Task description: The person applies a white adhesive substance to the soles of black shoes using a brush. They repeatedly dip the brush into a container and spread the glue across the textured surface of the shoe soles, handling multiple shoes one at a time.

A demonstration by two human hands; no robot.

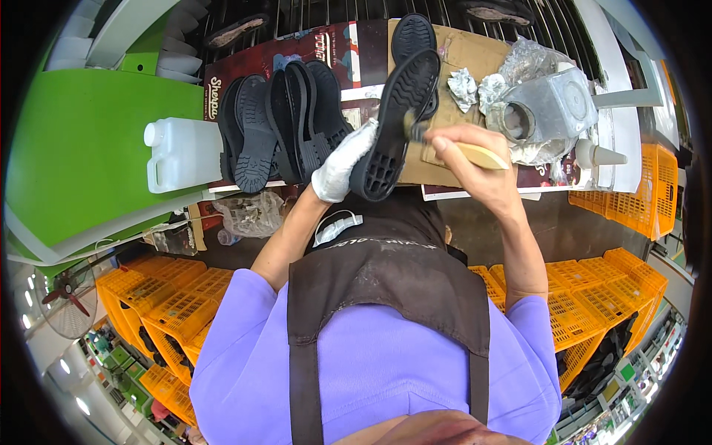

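Big green panel [96,148] at far left, pale trim along lower edge. Grey-white slats [180,63] just above it. Rack of dark bars [334,11] across the top, white upright [597,37] at right end. Grey-brown floor [549,230] in the middle, right of centre. Orange crates [159,315] stacked on both sides. 1 fan [69,297] at lower left: dark red blades, round wire cage. Bright hall [89,382] beyond, small and blurred. White ceiling lights [81,406] glaring at lower left.

Ahead of the torso [386,363], the white-gloved left hand [345,165] grips and the bare right hand [473,159] pinches, both forearms [287,239] reaching forward and converging.
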